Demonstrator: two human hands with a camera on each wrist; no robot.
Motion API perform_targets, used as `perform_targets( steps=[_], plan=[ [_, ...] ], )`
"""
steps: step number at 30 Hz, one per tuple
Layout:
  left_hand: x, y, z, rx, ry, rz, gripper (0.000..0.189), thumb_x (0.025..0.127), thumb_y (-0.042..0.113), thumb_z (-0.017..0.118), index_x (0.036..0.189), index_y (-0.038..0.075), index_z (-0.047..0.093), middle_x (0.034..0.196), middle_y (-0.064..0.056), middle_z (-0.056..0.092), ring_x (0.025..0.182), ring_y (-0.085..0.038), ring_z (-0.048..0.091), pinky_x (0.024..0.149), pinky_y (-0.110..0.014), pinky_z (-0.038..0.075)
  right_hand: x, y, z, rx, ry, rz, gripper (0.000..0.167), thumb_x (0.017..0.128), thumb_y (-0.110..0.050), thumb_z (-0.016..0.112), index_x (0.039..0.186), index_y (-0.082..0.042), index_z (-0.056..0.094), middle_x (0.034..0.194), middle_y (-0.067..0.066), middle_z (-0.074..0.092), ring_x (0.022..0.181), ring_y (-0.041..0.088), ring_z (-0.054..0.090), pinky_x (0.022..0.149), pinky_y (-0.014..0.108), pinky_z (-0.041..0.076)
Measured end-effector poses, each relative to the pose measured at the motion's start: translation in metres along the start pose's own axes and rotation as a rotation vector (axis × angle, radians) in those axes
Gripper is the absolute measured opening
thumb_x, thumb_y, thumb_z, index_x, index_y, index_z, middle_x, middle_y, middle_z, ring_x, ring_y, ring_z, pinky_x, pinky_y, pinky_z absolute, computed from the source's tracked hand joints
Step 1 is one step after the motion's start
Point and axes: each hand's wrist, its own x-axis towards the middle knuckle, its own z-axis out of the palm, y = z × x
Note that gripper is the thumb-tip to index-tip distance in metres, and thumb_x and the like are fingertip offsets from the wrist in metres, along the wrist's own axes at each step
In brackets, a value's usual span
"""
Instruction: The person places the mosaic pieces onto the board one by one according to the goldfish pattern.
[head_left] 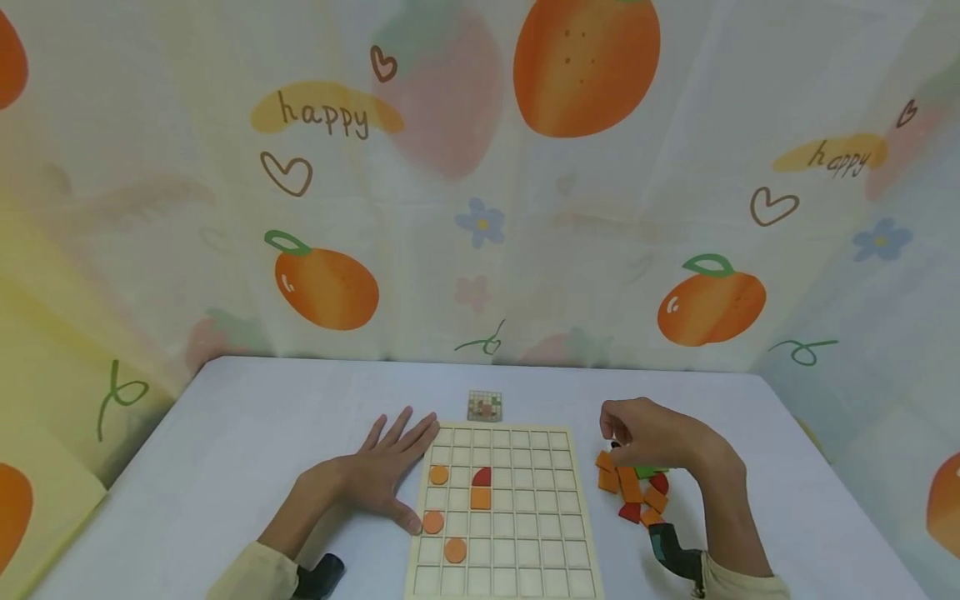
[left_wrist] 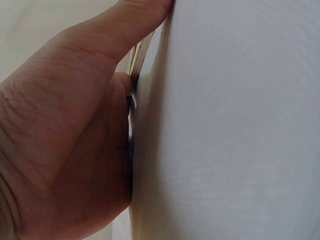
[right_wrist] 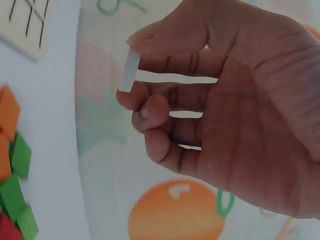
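Observation:
A wooden grid board point(head_left: 525, 525) lies on the white table. Along its left edge my left hand point(head_left: 390, 471) rests with fingers spread, thumb and fingertips touching the board's side. Three orange discs point(head_left: 455, 550), a red quarter-round piece point(head_left: 482, 477) and an orange square point(head_left: 481, 498) occupy cells of the board. Over a loose pile of pieces point(head_left: 630, 483) at the right, my right hand point(head_left: 652, 433) pinches a small thin piece point(right_wrist: 130, 70) between thumb and fingers. Its pale edge faces the right wrist view, so its outline cannot be told.
Orange, red and green pieces point(right_wrist: 20, 155) make up the pile. A small pattern card point(head_left: 485, 406) lies behind the board. Dark wrist cameras point(head_left: 321, 577) sit on both wrists. A fruit-printed cloth point(head_left: 480, 275) hangs behind the table point(head_left: 300, 392).

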Motion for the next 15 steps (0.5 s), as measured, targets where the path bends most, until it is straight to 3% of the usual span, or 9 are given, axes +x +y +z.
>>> perform_targets(
  steps=[8, 15],
  plan=[
    [-0.003, 0.001, -0.001, -0.008, 0.001, 0.007, 0.140, 0.071, 0.074, 0.082, 0.169, 0.011, 0.005, 0.179, -0.008, -0.003, 0.164, -0.043, -0.014, 0.128, -0.070, -0.009, 0.023, -0.032, 0.019, -0.058, -0.048, -0.200, 0.015, 0.086, -0.004, 0.071, 0.094, -0.011, 0.060, 0.081, 0.000, 0.052, 0.075, 0.006, 0.046, 0.067, 0.022, 0.041],
    [-0.001, 0.001, -0.001, 0.016, -0.011, 0.000, 0.139, 0.071, 0.076, 0.080, 0.169, 0.013, 0.005, 0.180, -0.006, -0.004, 0.164, -0.042, -0.014, 0.129, -0.069, -0.008, 0.033, -0.054, 0.037, -0.134, -0.055, -0.235, 0.015, 0.088, -0.007, 0.075, 0.095, -0.013, 0.063, 0.084, -0.003, 0.054, 0.079, 0.007, 0.048, 0.070, 0.022, 0.044]
  ],
)
